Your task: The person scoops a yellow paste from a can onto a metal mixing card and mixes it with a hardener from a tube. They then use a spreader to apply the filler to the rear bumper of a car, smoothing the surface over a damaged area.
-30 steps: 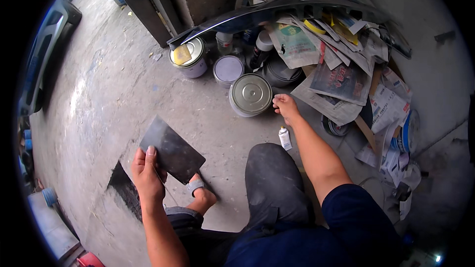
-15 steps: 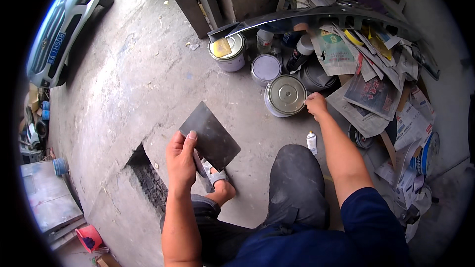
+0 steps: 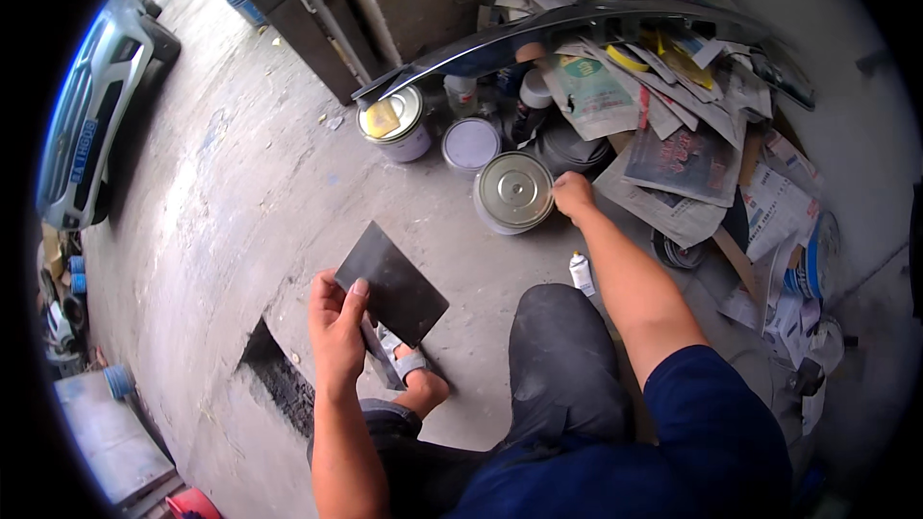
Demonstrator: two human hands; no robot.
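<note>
My left hand [image 3: 336,332] grips a thin dark rectangular sheet [image 3: 392,284] by its left corner, thumb on top. Its flat face is turned up above the floor, over my sandalled foot [image 3: 411,365]. Farther off, my right hand [image 3: 575,198] has its fingers closed at the right rim of a round tin [image 3: 515,190] with a metallic lid. Those fingertips are partly hidden, so whether they hold the lid or the tin's wall I cannot tell. A small white tube [image 3: 581,273] with a yellowish cap lies on the floor between my right forearm and knee.
Beyond the tin are a lilac-topped can [image 3: 471,144], another tin [image 3: 396,125] with a yellow pad on it, and a spray can [image 3: 532,104]. A long dark curved panel [image 3: 577,24] overhangs them. Newspapers [image 3: 683,163] pile up right; a floor hole [image 3: 274,375] lies left, a car [image 3: 101,106] far left.
The whole scene has shifted left in the view as the camera turned. Both hands keep their holds; the sheet sits slightly lower, and the right hand stays at the tin's rim.
</note>
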